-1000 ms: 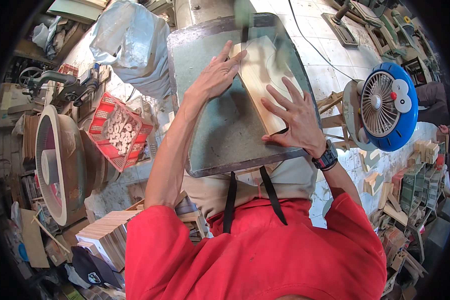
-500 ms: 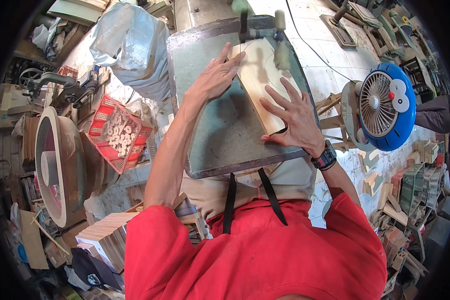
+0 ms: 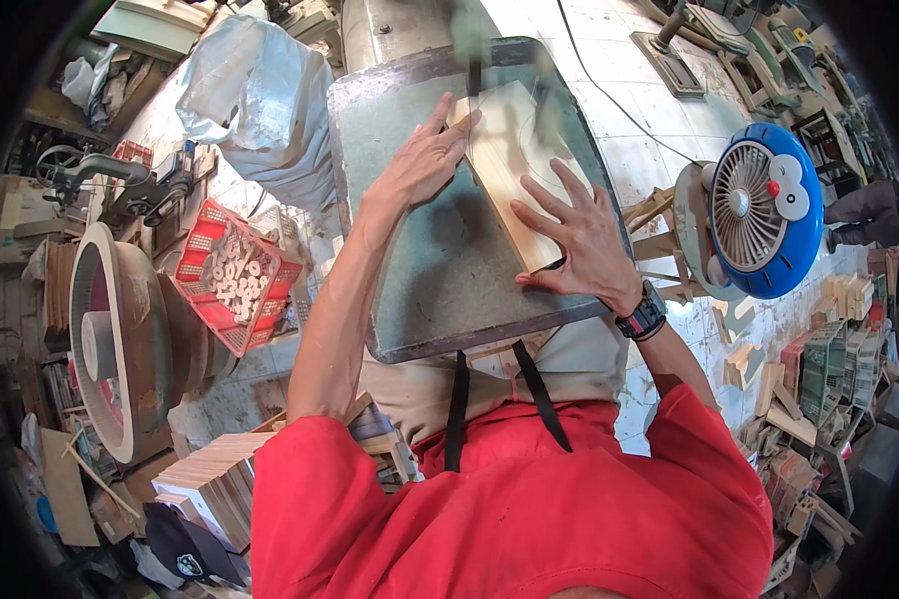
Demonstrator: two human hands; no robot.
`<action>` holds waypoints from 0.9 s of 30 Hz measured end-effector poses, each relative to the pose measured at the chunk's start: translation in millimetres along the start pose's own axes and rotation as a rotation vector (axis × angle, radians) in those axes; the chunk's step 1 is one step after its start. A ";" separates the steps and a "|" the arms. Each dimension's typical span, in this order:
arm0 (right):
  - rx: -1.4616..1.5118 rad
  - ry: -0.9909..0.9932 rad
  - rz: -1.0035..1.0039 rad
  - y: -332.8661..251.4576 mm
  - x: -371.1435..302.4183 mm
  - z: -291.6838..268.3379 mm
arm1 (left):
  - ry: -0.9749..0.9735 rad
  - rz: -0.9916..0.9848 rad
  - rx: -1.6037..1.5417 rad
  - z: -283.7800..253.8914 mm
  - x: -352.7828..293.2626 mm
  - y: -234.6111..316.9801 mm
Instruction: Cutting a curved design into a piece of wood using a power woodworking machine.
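A pale wooden board with a curved line drawn on it lies slantwise on a dark-rimmed, grey-green machine table. My left hand rests at the board's left edge, fingers stretched forward, with fingertips on the wood. My right hand is spread over the board's right side. Its thumb reaches the near end, and its fingers lie on or just above the face. Past the fingertips, a blurred green machine part hangs over the board's far end. Whatever lies beneath that part cannot be made out.
A blue round fan stands right of the table. At left are a red crate of small wooden pieces, a large wheel and a plastic-covered bulk. Stacked boards sit lower left. A cable crosses the tiles.
The whole view has shifted slightly. Both hands keep nearly the same places on the board. The blurred hanging parts look different, with the dark crosspiece no longer distinct.
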State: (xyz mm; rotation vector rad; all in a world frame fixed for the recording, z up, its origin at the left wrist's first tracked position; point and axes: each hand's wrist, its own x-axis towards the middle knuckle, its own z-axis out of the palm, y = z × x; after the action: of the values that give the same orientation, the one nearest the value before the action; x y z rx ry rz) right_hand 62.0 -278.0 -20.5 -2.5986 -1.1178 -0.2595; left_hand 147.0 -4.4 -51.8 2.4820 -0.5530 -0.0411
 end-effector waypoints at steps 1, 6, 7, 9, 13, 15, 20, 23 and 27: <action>0.005 -0.003 0.005 0.1 -0.5 -0.3 | 0.005 0.025 0.024 0.1 0.0 0.6; 0.002 0.000 0.008 1.6 -1.5 -0.4 | 0.026 0.008 -0.014 0.4 -0.3 3.7; -0.001 0.003 0.008 1.6 -1.3 -0.1 | 0.033 0.011 -0.013 -0.1 -0.3 4.4; 0.003 0.003 0.007 2.3 -1.2 1.3 | 0.002 -0.019 -0.021 -1.8 0.8 5.3; -0.004 -0.005 0.003 0.3 -0.2 -1.1 | -0.074 0.032 0.036 -3.5 3.3 -3.2; -0.007 -0.003 0.004 1.4 -1.5 -0.9 | -0.043 0.007 0.002 0.0 2.6 -0.1; 0.003 0.012 -0.006 2.2 -1.1 0.4 | 0.029 0.027 0.001 1.4 1.1 -2.6; 0.002 0.003 -0.005 1.7 -0.2 0.5 | 0.015 0.013 -0.017 0.6 1.2 -3.4; 0.017 -0.006 0.006 1.7 -0.9 -0.8 | -0.006 0.002 -0.015 -1.2 1.8 0.5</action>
State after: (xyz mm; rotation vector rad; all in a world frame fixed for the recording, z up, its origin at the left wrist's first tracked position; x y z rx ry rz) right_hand 62.6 -280.1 -20.4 -2.5892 -1.1094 -0.2394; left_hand 148.6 -4.9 -50.4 2.4680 -0.5555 -0.0523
